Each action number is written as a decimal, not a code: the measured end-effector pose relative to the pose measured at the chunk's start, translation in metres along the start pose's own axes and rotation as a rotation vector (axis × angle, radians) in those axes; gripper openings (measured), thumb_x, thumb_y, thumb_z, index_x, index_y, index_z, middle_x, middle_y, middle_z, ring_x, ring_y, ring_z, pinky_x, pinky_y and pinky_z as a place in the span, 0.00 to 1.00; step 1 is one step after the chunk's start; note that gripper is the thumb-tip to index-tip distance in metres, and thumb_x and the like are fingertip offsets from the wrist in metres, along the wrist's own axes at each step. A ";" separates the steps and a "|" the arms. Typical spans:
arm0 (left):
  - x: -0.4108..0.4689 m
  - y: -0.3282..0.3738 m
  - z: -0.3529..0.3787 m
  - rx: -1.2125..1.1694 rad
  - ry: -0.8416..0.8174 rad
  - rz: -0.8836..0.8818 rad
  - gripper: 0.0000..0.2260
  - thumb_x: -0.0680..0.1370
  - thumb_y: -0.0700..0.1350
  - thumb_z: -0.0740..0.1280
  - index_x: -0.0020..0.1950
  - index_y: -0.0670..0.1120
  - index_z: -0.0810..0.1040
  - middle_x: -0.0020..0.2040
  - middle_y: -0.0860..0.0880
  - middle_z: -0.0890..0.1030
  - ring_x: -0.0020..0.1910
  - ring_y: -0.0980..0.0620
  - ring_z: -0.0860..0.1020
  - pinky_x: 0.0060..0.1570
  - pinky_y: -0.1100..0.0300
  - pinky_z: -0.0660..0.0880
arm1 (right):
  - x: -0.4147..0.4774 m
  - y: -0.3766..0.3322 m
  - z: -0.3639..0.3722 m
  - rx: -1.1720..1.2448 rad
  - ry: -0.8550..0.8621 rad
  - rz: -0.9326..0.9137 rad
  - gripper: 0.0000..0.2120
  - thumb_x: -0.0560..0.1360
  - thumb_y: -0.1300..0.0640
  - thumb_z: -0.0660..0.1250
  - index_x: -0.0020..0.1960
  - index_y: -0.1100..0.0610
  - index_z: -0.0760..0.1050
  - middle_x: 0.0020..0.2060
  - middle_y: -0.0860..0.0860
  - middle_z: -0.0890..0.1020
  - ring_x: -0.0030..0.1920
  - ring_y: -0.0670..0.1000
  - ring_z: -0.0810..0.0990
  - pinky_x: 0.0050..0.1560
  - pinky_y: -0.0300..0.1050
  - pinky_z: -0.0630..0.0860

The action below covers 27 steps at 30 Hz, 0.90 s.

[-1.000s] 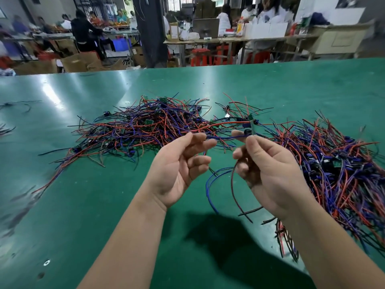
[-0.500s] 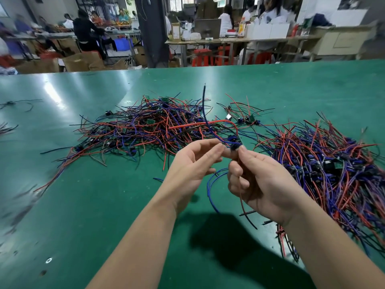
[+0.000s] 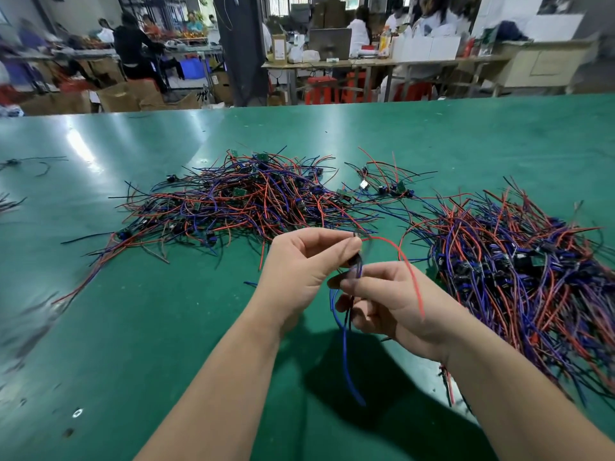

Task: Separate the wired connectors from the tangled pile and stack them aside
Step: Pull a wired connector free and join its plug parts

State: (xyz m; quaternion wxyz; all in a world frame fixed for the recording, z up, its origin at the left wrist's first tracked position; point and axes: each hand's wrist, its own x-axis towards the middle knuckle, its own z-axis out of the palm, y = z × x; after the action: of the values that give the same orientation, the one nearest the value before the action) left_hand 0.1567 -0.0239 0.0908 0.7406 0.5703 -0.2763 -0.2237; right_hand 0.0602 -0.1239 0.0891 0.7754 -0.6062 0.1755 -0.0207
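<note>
Centrally, a wired connector (image 3: pixel 354 261) is pinched above the counter (image 3: pixel 133 311) between the curled fingers (image 3: pixel 334 241) of the left hand (image 3: pixel 299 264) and of the right hand (image 3: pixel 396 304). Its blue wire (image 3: pixel 344 344) is seen hanging between the wrists, and its red wire (image 3: pixel 403 259) is arched over the right hand. A tangled pile (image 3: pixel 239 201) is spread beyond, and a second heap (image 3: pixel 519 271) is seen at right.

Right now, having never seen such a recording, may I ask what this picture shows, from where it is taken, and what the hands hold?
No machine here: a person works with bare hands. The camera sits on the person's head, looking forward and down. On the green table lie two heaps of red, blue and black wires with small connectors: the tangled pile ahead, a second heap at right. The left hand and right hand pinch one wired connector together; its blue wire hangs down.
</note>
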 end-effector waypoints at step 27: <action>-0.006 0.000 0.001 -0.019 -0.261 -0.360 0.13 0.67 0.45 0.71 0.49 0.41 0.82 0.40 0.46 0.83 0.34 0.54 0.81 0.36 0.62 0.79 | -0.004 -0.014 -0.020 0.000 0.257 -0.289 0.07 0.60 0.59 0.72 0.35 0.62 0.78 0.25 0.52 0.79 0.24 0.46 0.77 0.24 0.34 0.72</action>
State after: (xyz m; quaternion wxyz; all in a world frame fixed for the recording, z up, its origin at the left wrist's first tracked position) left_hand 0.1510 -0.0208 0.0899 0.6519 0.5696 -0.2616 -0.4268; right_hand 0.0527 -0.1453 0.0989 0.7358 -0.6173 0.1841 -0.2089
